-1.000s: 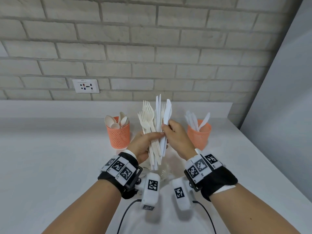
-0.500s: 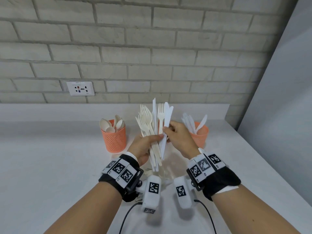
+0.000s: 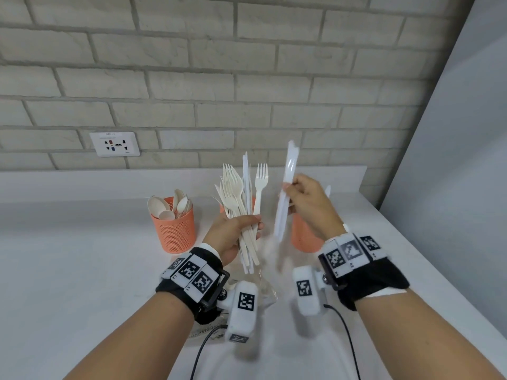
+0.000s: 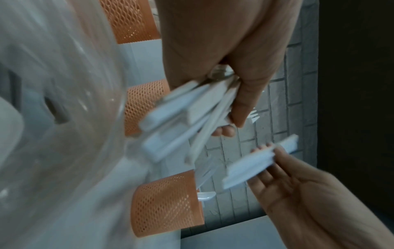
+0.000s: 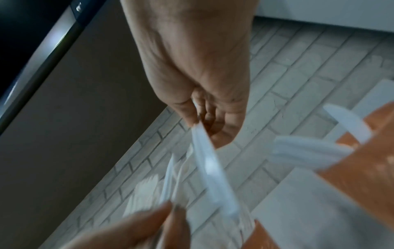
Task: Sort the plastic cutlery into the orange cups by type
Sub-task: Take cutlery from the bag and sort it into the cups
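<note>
My left hand grips an upright bundle of plastic forks and knives above the white counter; the handles stick out below its fist. My right hand pinches a white plastic knife, held apart to the right of the bundle. An orange mesh cup of spoons stands at the left. An orange cup with knives is mostly hidden behind my right hand. A third orange cup shows behind the bundle.
A clear plastic bag lies on the counter under my wrists. A brick wall with a socket plate runs behind the cups. A grey panel borders the counter on the right.
My right hand has drawn a knife out of the bundle and carried it to the right, away from my left hand. The bundle stays in the left hand's grip.
</note>
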Demonstrator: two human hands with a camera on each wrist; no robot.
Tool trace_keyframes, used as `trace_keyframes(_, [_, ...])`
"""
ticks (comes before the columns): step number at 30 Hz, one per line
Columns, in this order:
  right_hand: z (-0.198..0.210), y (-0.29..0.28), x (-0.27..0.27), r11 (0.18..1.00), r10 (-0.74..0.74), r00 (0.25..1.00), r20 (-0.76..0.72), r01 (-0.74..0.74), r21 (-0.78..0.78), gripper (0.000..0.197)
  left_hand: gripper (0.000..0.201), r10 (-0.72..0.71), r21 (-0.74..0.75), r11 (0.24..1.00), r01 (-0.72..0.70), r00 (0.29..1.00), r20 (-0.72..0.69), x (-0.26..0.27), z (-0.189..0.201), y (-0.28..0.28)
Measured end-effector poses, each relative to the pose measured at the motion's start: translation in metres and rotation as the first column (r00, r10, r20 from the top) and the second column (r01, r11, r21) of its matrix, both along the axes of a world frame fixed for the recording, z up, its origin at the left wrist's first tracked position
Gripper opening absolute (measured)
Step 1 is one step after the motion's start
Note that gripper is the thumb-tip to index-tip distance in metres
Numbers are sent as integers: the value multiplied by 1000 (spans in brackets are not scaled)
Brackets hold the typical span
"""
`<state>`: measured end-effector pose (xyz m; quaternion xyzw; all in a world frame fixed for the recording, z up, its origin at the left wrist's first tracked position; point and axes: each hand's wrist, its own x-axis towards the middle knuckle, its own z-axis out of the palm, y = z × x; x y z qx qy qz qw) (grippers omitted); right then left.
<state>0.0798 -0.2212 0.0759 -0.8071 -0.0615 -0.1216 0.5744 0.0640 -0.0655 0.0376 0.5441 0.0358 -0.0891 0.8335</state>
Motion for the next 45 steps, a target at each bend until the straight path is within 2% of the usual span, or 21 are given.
trace_keyframes(3, [9,-28,17,972,-203,952,230,224,-67,13,29,-28,-37,999,28,1000,3,2,-4,1])
trace_keyframes(5, [5,-42,25,939,-275,922,273,319,-132,12,25,-49,-47,998,50,999,5,2,-5,-1])
trace_keyframes(7, [-11,-52,33,907,-293,934,206,340,-248,11,21,-72,-42,997,71,997,-3,3,-6,-2])
trace_keyframes(9, [-29,-57,40,876,-287,954,92,300,-377,11,17,-102,-38,994,102,995,6,3,-6,-2])
trace_keyframes(11, [-39,-60,43,859,-292,956,21,271,-434,11,18,-129,-32,991,130,991,31,2,-6,-1])
trace_keyframes(12, [-39,-59,42,855,-302,953,19,279,-436,22,20,-137,-27,990,139,990,45,2,-7,-1])
trace_keyframes(14, [-33,-53,40,854,-312,942,128,337,-398,38,25,-149,-12,989,150,986,69,1,-8,0])
trace_keyframes(16, [-16,-37,32,896,-270,916,296,352,-272,29,28,-153,15,988,153,985,83,0,-10,-1])
trace_keyframes(18, [2,-15,19,968,-133,930,344,197,-158,13,28,-142,69,988,135,985,98,-1,-10,-4])
trace_keyframes(20, [12,7,7,991,15,959,281,24,-135,5,33,-120,117,987,107,986,115,-2,-9,-7])
trace_keyframes(21, [13,16,5,987,49,969,242,-10,-163,8,37,-116,130,987,99,985,128,-3,-9,-8])
trace_keyframes(25, [7,32,3,973,71,987,146,-37,-226,25,40,-123,124,987,106,982,142,-5,-11,-4])
trace_keyframes(28, [6,35,2,968,132,986,106,-105,-229,24,31,-196,70,980,187,969,152,-8,-10,1])
trace_keyframes(30, [6,38,1,981,145,987,73,-133,-142,20,29,-217,63,976,209,962,166,-10,-9,3])
trace_keyframes(33, [9,41,1,996,88,993,79,-86,-30,13,31,-235,90,971,223,958,162,-10,-8,4])
trace_keyframes(36, [11,39,3,999,25,995,101,-23,-26,11,30,-230,110,970,216,964,131,-12,-10,3])
trace_keyframes(40, [11,37,8,1000,-8,995,100,9,-14,9,19,-202,92,977,192,973,108,-17,-10,1])
trace_keyframes(43, [7,36,10,1000,-18,996,84,15,27,18,32,-147,36,989,144,985,89,-15,-9,1])
trace_keyframes(45, [7,36,8,998,2,998,61,-5,55,14,40,-121,25,993,119,989,85,-14,-9,2])
